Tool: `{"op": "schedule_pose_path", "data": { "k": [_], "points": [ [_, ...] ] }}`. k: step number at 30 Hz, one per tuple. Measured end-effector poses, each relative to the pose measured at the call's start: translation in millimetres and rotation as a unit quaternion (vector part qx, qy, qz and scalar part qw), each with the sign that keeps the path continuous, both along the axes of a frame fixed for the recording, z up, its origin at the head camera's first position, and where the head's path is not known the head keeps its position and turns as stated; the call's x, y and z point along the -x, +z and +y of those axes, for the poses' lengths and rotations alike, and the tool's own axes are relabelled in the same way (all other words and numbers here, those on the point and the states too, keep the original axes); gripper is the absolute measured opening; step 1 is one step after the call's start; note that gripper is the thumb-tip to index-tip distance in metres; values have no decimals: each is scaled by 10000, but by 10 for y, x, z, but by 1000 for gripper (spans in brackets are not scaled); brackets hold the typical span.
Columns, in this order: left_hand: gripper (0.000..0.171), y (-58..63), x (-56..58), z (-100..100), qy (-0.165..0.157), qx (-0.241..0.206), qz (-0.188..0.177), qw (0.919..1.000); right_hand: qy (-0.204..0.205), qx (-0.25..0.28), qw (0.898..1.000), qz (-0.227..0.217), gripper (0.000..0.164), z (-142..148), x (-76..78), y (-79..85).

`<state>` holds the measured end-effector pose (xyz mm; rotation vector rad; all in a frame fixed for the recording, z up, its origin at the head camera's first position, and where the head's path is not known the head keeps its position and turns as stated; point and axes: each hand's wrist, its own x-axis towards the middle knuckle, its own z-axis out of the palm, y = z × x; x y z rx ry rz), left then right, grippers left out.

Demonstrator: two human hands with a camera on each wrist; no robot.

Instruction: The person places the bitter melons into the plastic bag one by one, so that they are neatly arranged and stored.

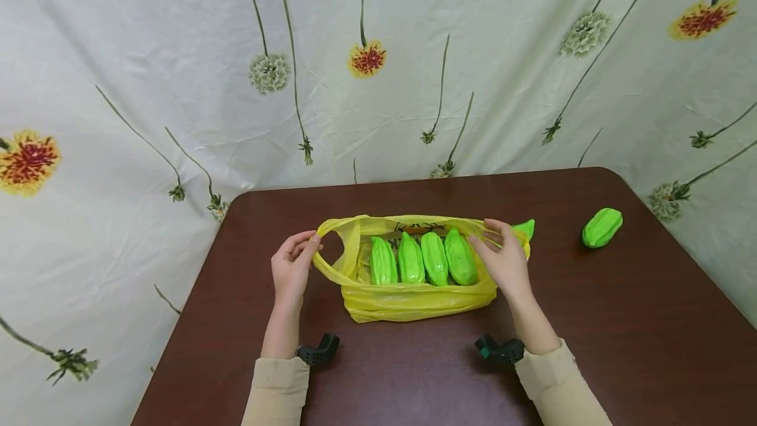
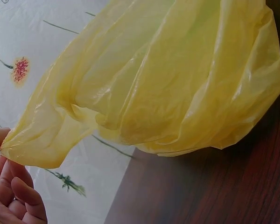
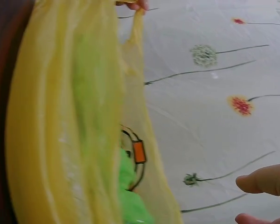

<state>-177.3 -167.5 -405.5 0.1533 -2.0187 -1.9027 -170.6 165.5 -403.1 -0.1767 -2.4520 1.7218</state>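
Note:
A yellow plastic bag (image 1: 408,304) lies on its base with its mouth held wide. Several green, ridged, gourd-shaped pieces (image 1: 434,259) sit side by side inside it. My left hand (image 1: 291,267) pinches the bag's left handle between thumb and fingers; in the left wrist view the handle (image 2: 42,144) is stretched toward those fingertips. Over the bag's right end is my right hand (image 1: 505,261), thumb and fingers spread. The right wrist view shows a gap between its fingers (image 3: 263,181) with nothing in it. Whether that hand touches the rim I cannot tell.
One more green ridged piece (image 1: 602,227) lies apart at the table's right. A green tip (image 1: 526,227) shows at the bag's right end, partly hidden. The dark brown table (image 1: 408,373) meets a flowered cloth (image 1: 414,117) at the back.

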Motion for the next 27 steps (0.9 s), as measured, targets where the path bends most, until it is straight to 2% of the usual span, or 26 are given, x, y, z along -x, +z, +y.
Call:
{"op": "schedule_pose_path", "data": {
  "k": [8,15,20,27],
  "points": [
    [25,4,1,11,-27,-10,-9,10000,-731,460,9950,507,49,211,-59,213],
    [25,-8,-2,15,-43,0,-43,10000,-1473,1075,9762,1176,41,438,-51,230],
    [25,-25,5,8,-89,-26,20,10000,-1894,1585,9613,1221,38,574,1,178],
    [24,-30,9,5,-92,-39,80,9999,-2238,1723,9557,825,40,695,97,27]
  ]
}}
